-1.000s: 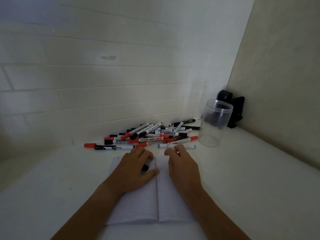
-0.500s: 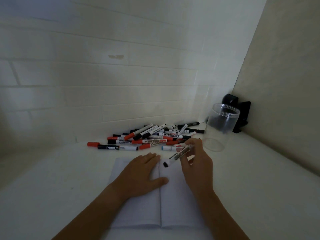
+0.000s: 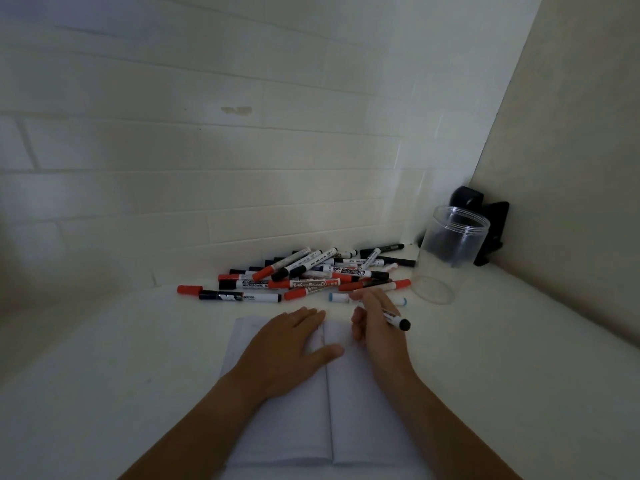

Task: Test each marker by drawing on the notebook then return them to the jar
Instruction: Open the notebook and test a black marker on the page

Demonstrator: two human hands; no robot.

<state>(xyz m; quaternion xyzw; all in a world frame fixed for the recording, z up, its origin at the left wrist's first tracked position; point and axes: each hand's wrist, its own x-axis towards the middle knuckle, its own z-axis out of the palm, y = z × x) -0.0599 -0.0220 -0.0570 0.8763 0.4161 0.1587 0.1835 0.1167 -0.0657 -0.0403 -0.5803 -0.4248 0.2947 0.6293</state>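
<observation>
Open white lined notebook (image 3: 294,420) lying flat on the white tabletop (image 3: 104,393), its spine running toward the viewer. The left hand (image 3: 287,351) lies flat, fingers straight, on the left page near the top, thumb touching the spine. The right hand (image 3: 375,327) pinches a white-barrelled marker with a black end (image 3: 396,318) over the top of the right page.

Orientation: the marker's long axis slants from upper left to lower right, the black end pointing right and slightly toward the viewer, away from the spine. The other end is hidden among the fingers, so it cannot be told whether the cap is on or which end bears the tip.

Risks (judgement): if the black end is the cap, the tip faces the palm and could ink the skin; the marker must be turned before drawing. A loose pinch could drop it onto the page. The heap of red- and black-capped whiteboard markers (image 3: 311,275) lies just beyond the notebook; a reaching sleeve or wrist could scatter them. The clear, empty plastic jar (image 3: 450,251) stands upright near the right, light enough to tip if a marker is thrust in at a slant.
</observation>
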